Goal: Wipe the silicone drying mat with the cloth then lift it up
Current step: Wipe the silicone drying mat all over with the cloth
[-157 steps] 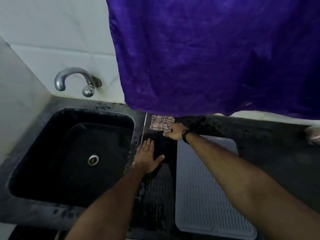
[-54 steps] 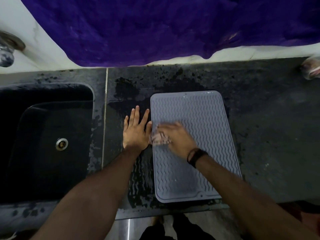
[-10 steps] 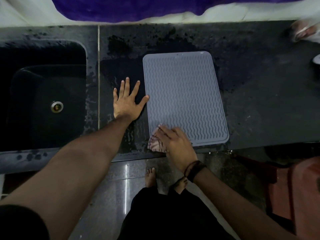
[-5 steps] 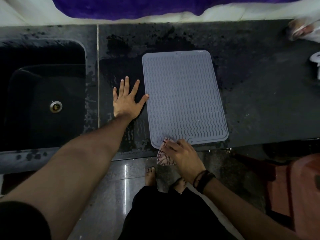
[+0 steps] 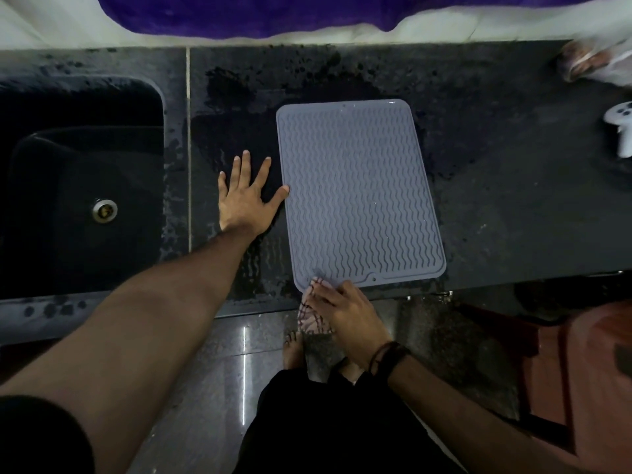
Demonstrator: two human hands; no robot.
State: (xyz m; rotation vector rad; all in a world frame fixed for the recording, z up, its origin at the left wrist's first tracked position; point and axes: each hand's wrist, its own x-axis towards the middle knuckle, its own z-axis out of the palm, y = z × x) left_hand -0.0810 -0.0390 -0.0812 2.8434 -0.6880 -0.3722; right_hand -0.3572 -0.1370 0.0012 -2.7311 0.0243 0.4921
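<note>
The grey silicone drying mat (image 5: 359, 196) lies flat on the dark stone counter (image 5: 513, 206), ribbed face up, its near short edge close to the counter's front edge and tilted slightly clockwise. All places below are given relative to the mat. Left hand (image 5: 244, 196): palm down on the counter just left of the mat's long left edge, fingers straight and spread; thumb tip reaches the mat's edge and appears to touch it. Right hand (image 5: 345, 313): at the mat's near-left corner, beyond the counter's front edge, fingers curled over a checked cloth (image 5: 313, 318); the fingertips and the cloth's upper end lie on the mat's near rim. Most of the cloth hangs below the hand, off the counter. A dark band (image 5: 390, 359) sits on the right wrist. The counter around the mat's far-left corner and along its left side shows dark wet patches and streaks. Further left of the mat, past a pale seam in the counter, is a black sink (image 5: 82, 200) with a metal drain (image 5: 104, 210). Well right of the mat, at the frame's edge, a white object (image 5: 620, 126), partly cut off. Beyond the mat's far edge, a pale wall strip and purple fabric (image 5: 273, 12). Nearer than the mat, the person's bare feet on a glossy floor.
</note>
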